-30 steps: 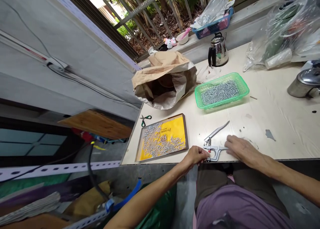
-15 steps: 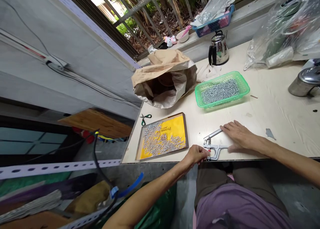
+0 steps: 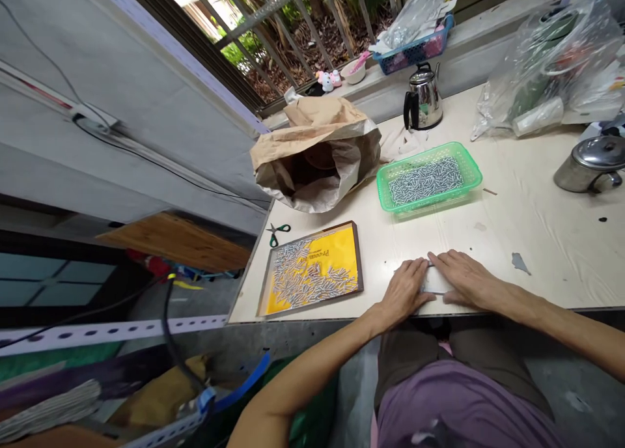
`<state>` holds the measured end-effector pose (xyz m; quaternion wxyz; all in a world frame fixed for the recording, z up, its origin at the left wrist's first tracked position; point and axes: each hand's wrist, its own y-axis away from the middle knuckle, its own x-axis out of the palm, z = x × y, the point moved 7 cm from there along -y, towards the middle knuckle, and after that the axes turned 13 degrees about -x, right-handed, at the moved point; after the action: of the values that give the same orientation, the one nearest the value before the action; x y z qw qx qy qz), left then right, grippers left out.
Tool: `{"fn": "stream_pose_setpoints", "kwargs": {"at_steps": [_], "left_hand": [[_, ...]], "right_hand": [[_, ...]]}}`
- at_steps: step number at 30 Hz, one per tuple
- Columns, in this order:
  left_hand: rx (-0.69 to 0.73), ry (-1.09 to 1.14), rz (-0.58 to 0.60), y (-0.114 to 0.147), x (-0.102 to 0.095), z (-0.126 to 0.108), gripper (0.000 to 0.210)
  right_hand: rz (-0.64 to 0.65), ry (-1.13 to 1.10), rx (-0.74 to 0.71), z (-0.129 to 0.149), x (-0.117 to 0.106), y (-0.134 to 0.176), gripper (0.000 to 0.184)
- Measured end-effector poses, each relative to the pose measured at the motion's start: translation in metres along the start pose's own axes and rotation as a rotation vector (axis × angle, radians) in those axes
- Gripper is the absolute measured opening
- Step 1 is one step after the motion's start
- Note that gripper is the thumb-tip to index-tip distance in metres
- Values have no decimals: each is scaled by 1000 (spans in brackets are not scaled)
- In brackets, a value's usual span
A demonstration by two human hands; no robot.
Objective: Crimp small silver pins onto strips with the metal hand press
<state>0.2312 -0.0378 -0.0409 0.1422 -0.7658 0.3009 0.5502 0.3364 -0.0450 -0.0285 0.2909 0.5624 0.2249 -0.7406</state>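
Metal pliers (image 3: 438, 293) are near the edge of the counter (image 3: 561, 252), handles gripped by left hand (image 3: 406, 288) and right hand (image 3: 461, 276). One squeeze seems in progress; many pins (image 3: 424, 181) lie in tray (image 3: 358, 256) and green basket (image 3: 469, 170); which are finished, I cannot tell.

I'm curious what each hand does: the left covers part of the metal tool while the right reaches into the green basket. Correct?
No: the head view shows the right hand at the metal tool, not in the green basket. The left hand does cover part of it.
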Motion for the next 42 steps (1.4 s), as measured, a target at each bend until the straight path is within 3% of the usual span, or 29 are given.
{"fn": "stream_pose_setpoints", "kwargs": {"at_steps": [3,8,12,13,16,20,24,28,32,34,36,40,42], "left_hand": [[-11,-63,42,-11,2,2,67],[-9,-84,38,-17,0,-4,58],[10,-105,30,-19,7,-9,28],[7,-116,20,-20,9,-9,23],[-3,-141,-7,-22,11,-10,25],[-51,-165,-63,-20,10,-13,23],[-87,-118,-250,-3,10,-23,39],[-9,-9,-309,20,26,-41,31],[18,71,-273,29,36,-50,34],[15,99,-267,28,36,-50,36],[21,129,-256,26,38,-51,37],[20,159,-217,32,47,-47,35],[-13,133,-233,43,45,-36,33]], "right_hand": [[-33,36,47,-7,-2,7,74],[-48,62,46,-8,-6,9,52],[-127,66,-35,-1,-2,10,10],[-154,75,-48,0,-1,11,8],[-201,65,-55,1,0,12,24],[-156,-20,-18,-11,-5,11,8],[-51,-113,-38,-29,-10,6,42],[-35,-77,-8,-46,-10,-4,18],[-78,81,66,-54,-19,-22,20],[-44,143,94,-47,-21,-34,19],[-7,163,13,-25,-20,-47,20],[94,70,-412,45,-3,-64,17],[124,37,-538,65,5,-67,15]]}}
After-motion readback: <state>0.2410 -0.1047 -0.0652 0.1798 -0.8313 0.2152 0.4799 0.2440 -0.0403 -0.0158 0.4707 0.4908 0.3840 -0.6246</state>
